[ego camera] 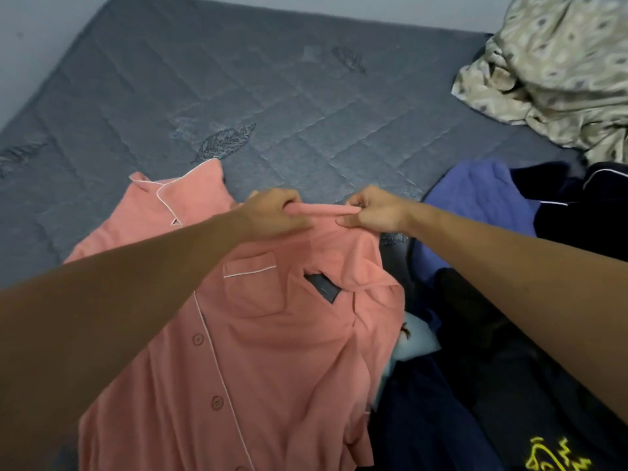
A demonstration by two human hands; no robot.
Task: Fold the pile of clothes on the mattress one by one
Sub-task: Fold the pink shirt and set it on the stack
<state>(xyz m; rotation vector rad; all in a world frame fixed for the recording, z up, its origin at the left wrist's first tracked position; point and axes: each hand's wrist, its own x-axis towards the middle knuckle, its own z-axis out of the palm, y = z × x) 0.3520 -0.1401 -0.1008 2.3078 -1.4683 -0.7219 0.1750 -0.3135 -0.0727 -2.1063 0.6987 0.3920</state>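
Both hands, left hand point(275, 212) and right hand point(372, 210), pinch the pink pajama shirt point(272, 334) at centre frame, lifting it from the mattress point(238, 79); next, spread it flat to fold.

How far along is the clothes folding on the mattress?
Early, by the look of it. No folded garment shows on the mattress. In hand: the left hand and right hand both pinch the top edge of a pink shirt, not yet folded. Left: a blue garment, dark clothes in a heap on the right, and a crumpled patterned sheet.
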